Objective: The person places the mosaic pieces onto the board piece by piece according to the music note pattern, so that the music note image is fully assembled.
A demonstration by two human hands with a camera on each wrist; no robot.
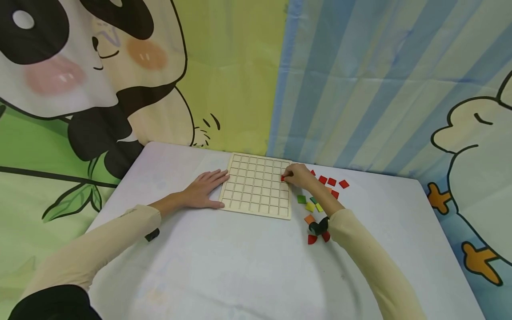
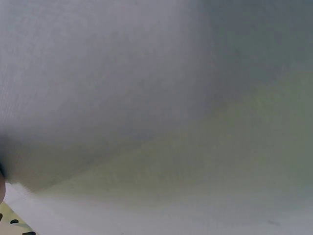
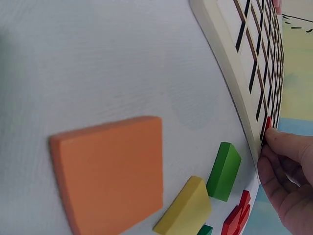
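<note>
A pale wooden board [image 1: 256,186] marked with a grid of square cells lies on the white table. My left hand [image 1: 202,190] rests at its left edge, fingers straight and spread. At the right side of the board, my right hand [image 1: 298,175] pinches a small red tile [image 1: 282,178] between thumb and fingertips, over a cell near the edge. In the right wrist view the red tile [image 3: 268,122] stands up from the grid, partly hidden by the thumb. The left wrist view shows mostly blurred tabletop [image 2: 107,73].
Loose tiles lie right of the board: a green tile [image 1: 302,199], a yellow tile [image 1: 310,206], an orange tile [image 1: 310,219] and several red ones, including a red tile [image 1: 344,184] farthest right. The right forearm covers some. A printed curtain [image 1: 236,89] hangs behind the table.
</note>
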